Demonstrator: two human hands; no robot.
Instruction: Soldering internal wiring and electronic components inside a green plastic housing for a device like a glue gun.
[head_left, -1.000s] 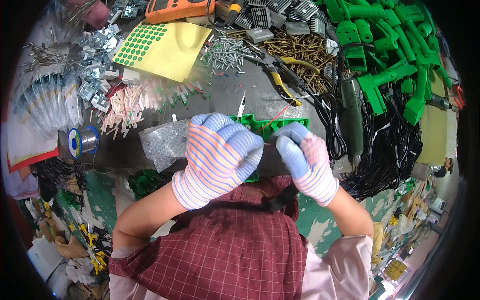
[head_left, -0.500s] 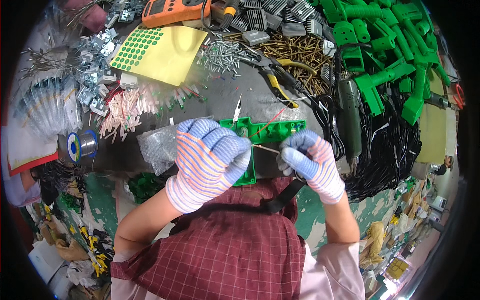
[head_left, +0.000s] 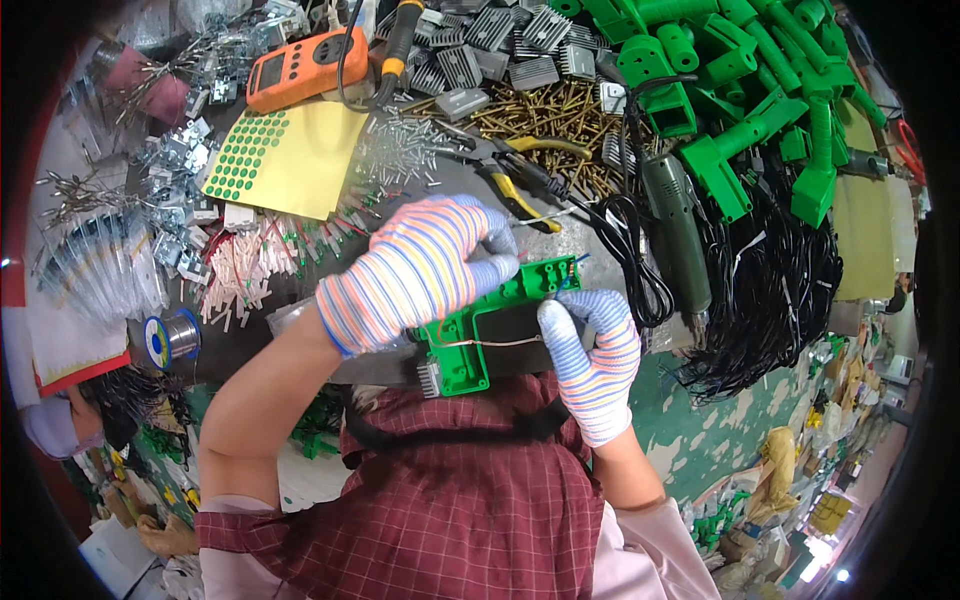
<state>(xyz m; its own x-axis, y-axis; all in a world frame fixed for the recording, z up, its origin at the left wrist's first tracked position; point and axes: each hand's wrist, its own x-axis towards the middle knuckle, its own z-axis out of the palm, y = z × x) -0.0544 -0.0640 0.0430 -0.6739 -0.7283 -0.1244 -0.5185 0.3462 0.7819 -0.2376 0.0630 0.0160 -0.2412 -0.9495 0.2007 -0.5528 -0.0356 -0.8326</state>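
A green plastic housing (head_left: 462, 377), open side up and angled in outline, lies at the table's near edge. Metal fins of a heat sink (head_left: 428, 380) show at its lower left corner. My left hand (head_left: 415, 265), in a striped glove, covers its upper left part. Its thumb and forefinger close together, and whatever is between them is hidden. At the housing's right end my right hand (head_left: 597, 365), gloved alike, has thumb and forefinger at the rim, apparently gripping it. A thin pale wire (head_left: 505, 343) runs across the housing to the right thumb. A small blue part sits by the right forefinger.
Beyond the hands lie yellow-handled pliers (head_left: 520, 200), brass-coloured screws (head_left: 550, 115), silver heat sinks (head_left: 490, 30) and an orange multimeter (head_left: 310, 68). A solder spool (head_left: 172, 338) stands left. Right are a dark electric screwdriver (head_left: 675, 235), black cables (head_left: 770, 300) and piled green housings (head_left: 720, 60).
My view has shifted. My left hand has moved farther across the housing. The right hand has come to the housing's right end, and the heat sink at the lower left now shows.
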